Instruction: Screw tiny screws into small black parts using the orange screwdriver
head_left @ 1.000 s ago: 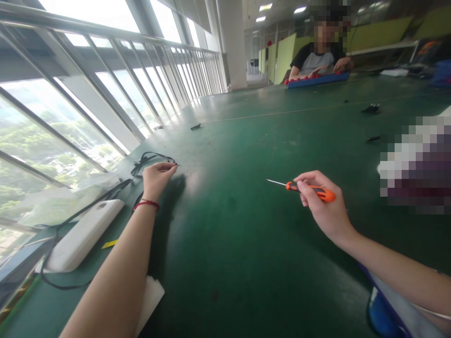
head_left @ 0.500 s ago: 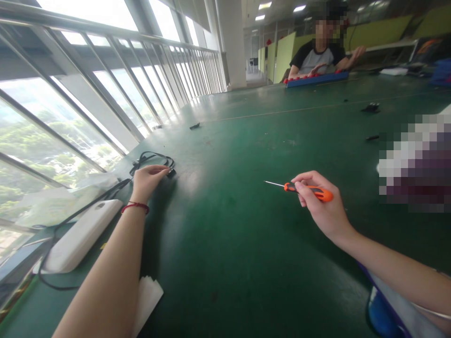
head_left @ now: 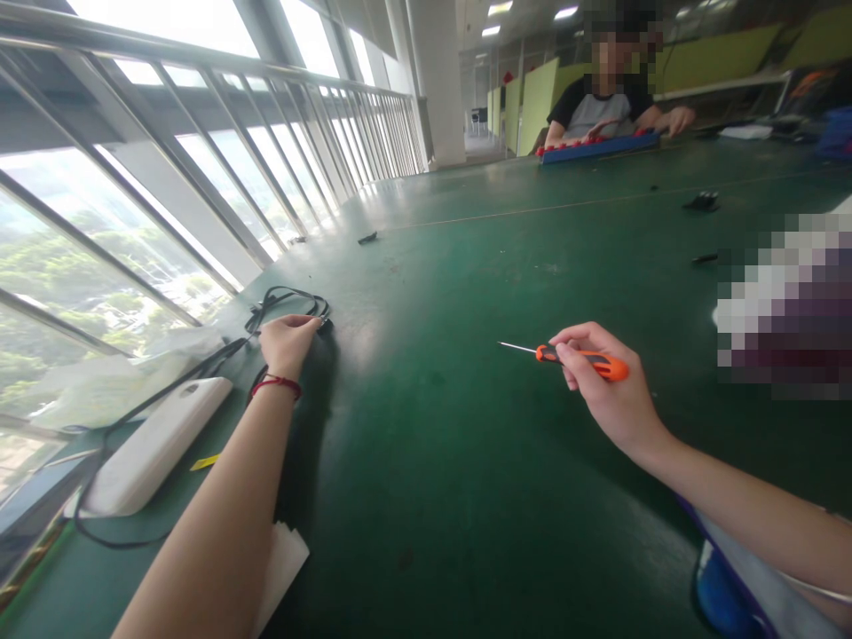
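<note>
My left hand (head_left: 289, 342) is closed in a pinch on a small black piece (head_left: 325, 326), at the edge of a coiled black cable (head_left: 293, 291) on the green table. Fingers hide most of this piece, and I cannot tell whether it is part of the cable. On the right, my right hand (head_left: 609, 390) is wrapped round the orange and black handle of a screwdriver (head_left: 586, 361). Its thin metal shaft points left, over the table.
A white oblong case (head_left: 156, 453) lies at the left by the railing (head_left: 219, 115), with a yellow strip (head_left: 205, 462) and white paper (head_left: 286, 564) nearer me. Small black parts (head_left: 701, 202) lie far right. Across the table sits a person (head_left: 609, 111) behind a blue tray (head_left: 599, 149).
My left hand and forearm have shifted slightly right, with the fingers still at the black piece. My right hand and screwdriver stay almost still. The person opposite has lowered a hand.
</note>
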A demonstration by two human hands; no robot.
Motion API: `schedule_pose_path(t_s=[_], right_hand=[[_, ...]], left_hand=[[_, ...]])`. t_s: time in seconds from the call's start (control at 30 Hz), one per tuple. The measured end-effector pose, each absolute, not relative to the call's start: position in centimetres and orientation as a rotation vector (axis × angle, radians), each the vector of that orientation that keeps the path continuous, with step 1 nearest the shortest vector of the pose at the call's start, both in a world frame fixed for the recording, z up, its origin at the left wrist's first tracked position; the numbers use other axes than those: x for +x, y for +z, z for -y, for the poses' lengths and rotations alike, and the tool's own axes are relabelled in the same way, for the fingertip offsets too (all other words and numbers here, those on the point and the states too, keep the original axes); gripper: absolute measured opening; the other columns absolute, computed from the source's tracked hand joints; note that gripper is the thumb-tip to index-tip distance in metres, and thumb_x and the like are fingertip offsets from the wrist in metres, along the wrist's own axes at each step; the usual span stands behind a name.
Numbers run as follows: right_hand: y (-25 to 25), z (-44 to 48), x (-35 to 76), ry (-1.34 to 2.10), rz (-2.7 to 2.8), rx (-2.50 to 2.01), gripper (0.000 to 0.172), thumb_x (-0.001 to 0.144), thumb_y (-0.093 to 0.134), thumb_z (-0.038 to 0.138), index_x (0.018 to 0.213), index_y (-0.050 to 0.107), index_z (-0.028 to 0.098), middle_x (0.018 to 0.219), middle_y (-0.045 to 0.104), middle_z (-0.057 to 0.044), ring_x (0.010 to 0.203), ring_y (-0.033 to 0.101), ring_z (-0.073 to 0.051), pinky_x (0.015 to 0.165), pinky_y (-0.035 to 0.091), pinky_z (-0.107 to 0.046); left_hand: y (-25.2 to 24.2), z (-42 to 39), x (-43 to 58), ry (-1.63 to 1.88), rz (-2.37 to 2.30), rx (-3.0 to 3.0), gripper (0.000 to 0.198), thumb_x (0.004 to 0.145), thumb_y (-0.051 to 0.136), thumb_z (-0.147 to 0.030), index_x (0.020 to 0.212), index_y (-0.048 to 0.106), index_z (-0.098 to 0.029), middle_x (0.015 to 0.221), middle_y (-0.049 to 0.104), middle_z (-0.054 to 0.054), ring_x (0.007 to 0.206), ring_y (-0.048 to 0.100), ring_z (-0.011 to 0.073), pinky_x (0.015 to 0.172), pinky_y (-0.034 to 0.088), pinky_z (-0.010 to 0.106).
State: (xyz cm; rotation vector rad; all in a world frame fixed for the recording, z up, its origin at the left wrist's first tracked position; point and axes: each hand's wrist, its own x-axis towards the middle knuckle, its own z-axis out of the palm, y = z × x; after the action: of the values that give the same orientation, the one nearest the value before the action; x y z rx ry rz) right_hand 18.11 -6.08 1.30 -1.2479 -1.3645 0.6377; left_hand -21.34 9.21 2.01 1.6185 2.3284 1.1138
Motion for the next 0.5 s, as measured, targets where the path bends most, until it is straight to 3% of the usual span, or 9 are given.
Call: schedule_pose_path(t_s=[0.5], right_hand=[[1.3,6.1,18.0,0.643,1.368,-1.262,0.018,0.087,0.057,0.037,0.083,0.059,0.020,0.056,0.049,0.005,0.050,0.046,-0.010,0.051,0.035,-0.026]], left_hand=[[2.7,-8.6,-20.0,1.031,-2.435,1.439,0.031,0.070,0.070,-0.031,0.094,0.075,-0.012,0.047,0.053,-0.003,0.062,0.053,0.0163,0.064,0.039,0.026]])
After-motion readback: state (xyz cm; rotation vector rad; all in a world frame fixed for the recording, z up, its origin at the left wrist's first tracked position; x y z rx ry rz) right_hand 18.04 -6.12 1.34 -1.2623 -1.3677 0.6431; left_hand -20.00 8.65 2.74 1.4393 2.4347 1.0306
